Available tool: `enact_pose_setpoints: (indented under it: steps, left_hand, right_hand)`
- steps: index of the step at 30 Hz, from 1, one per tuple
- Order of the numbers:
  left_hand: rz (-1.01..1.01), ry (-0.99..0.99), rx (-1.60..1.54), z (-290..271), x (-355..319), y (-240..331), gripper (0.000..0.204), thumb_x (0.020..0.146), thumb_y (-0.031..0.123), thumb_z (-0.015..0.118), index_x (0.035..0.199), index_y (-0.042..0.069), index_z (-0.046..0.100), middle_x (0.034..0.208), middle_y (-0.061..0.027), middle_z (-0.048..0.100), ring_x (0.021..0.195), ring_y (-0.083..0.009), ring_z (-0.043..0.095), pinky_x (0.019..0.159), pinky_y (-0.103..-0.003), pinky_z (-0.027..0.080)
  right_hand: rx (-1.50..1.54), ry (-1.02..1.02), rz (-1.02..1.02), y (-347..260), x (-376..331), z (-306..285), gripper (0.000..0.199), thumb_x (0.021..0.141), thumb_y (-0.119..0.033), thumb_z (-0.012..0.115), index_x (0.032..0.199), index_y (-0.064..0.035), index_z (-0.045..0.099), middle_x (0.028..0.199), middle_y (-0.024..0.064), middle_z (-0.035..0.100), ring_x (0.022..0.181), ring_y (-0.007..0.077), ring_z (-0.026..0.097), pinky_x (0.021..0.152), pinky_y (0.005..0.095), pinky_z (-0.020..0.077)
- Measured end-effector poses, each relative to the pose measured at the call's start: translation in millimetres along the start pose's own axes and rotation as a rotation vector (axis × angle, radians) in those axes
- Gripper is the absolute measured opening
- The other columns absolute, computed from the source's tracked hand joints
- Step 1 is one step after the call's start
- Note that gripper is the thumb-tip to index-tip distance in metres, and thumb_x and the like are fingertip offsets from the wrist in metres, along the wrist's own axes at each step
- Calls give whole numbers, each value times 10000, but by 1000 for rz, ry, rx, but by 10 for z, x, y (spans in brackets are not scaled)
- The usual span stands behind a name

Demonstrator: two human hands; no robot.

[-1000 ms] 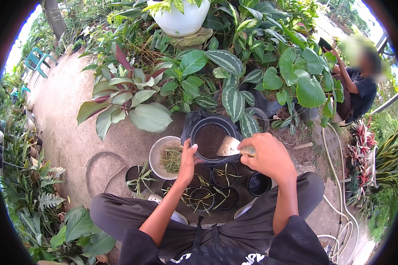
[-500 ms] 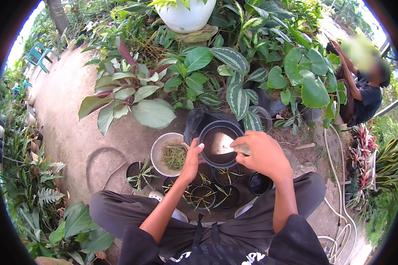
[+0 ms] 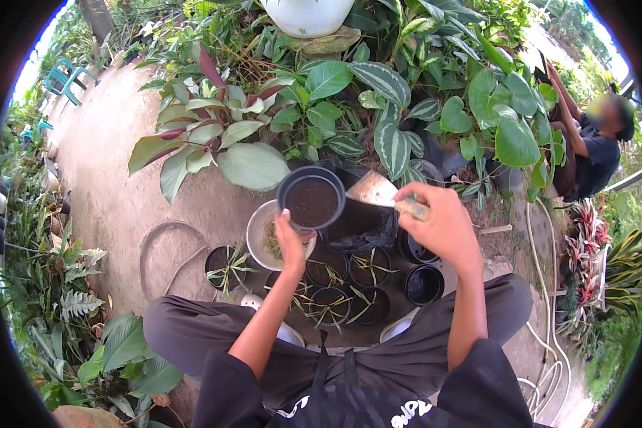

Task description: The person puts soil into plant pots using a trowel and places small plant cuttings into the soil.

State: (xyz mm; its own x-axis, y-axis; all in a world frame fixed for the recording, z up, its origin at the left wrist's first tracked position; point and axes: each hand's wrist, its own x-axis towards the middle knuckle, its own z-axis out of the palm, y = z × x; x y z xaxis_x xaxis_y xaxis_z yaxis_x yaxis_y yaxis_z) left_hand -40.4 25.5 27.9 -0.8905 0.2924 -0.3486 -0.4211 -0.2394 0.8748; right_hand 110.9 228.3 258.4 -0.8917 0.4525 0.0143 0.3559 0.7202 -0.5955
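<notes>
Black bag [image 3: 357,221] open at 12 o'clock, small pots [image 3: 349,285] clustered below. Pot [image 3: 311,200] raised, soil-filled, at 11 o'clock of them, pinched at the rim by left hand [image 3: 292,246]. Right hand [image 3: 446,225] closed on trowel [image 3: 381,192], blade touching rim at 3 o'clock. Best kept level, blade tipped slowly inward.
</notes>
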Motion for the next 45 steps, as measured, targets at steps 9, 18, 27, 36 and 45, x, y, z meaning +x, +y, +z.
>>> enact_pose_setpoints:
  steps: [9,18,27,36,45]
  left_hand:
    - [109,173,-57,-308,53,96,591,1020,492,419,1329,-10,460,1228,-207,635,986,-349,708,783,-443,621]
    - [74,126,-30,-315,-130,200,605,1026,516,370,1364,23,463,1279,-187,630,1109,-332,679,825,-461,599]
    - [54,129,-42,-472,-47,70,628,1033,502,373,1447,30,396,1371,-182,567,1174,-322,641,889,-470,579]
    - [52,132,-72,-393,6,-34,786,1024,493,439,1603,9,220,1540,-214,394,1304,-349,549,1001,-485,526]
    - [36,123,25,-505,-71,-88,804,1016,496,453,1591,-15,220,1491,-222,412,1257,-335,578,951,-453,555]
  right_hand:
    - [-153,-313,433,1195,515,1440,308,827,-187,661,1120,-113,720,1147,215,710,1123,391,670,958,464,532]
    - [-209,-205,425,1892,464,2649,372,798,-76,710,1161,-97,633,1164,223,690,1115,411,663,932,492,550]
    - [87,-98,222,2071,783,3222,373,818,-11,663,1181,-80,614,1146,256,676,1090,464,643,925,525,530]
    - [304,-43,201,2301,1011,3542,385,805,38,657,1157,-99,579,1100,247,694,1138,469,634,939,479,512]
    - [355,-27,71,1766,692,2609,338,852,40,661,1144,-96,560,1028,207,687,1071,435,655,902,417,491]
